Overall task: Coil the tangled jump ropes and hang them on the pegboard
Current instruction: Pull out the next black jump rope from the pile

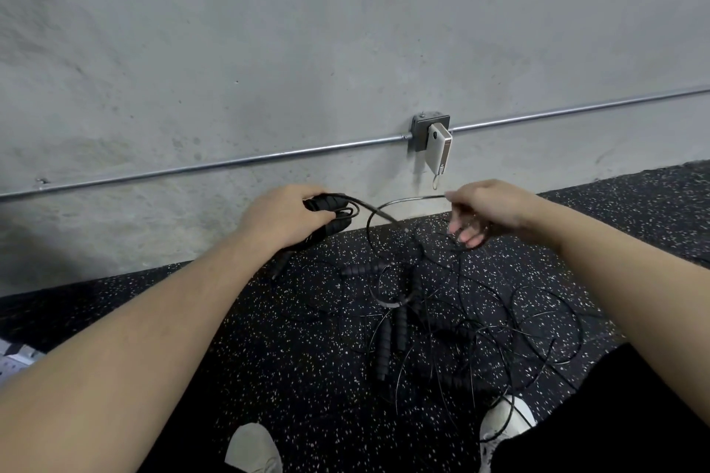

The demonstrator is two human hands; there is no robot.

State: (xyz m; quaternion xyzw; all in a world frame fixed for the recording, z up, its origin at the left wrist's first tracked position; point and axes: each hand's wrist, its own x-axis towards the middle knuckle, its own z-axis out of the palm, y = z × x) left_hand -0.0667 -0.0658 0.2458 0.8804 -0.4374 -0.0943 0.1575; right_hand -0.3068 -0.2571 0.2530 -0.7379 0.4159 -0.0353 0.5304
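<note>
Gripping rope handles [326, 215], left hand [282, 217]; right hand [486, 209] pinches cord [407, 200].

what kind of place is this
Probably a gym or workout room: speckled rubber floor, bare concrete wall with exposed metal conduit, and tangled jump ropes on the floor.

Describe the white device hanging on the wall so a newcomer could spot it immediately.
Follow the metal conduit running along the grey concrete wall to the metal outlet box. The white device hangs tilted from that box, a short loop dangling below it. It is the only white object on the wall.
</note>
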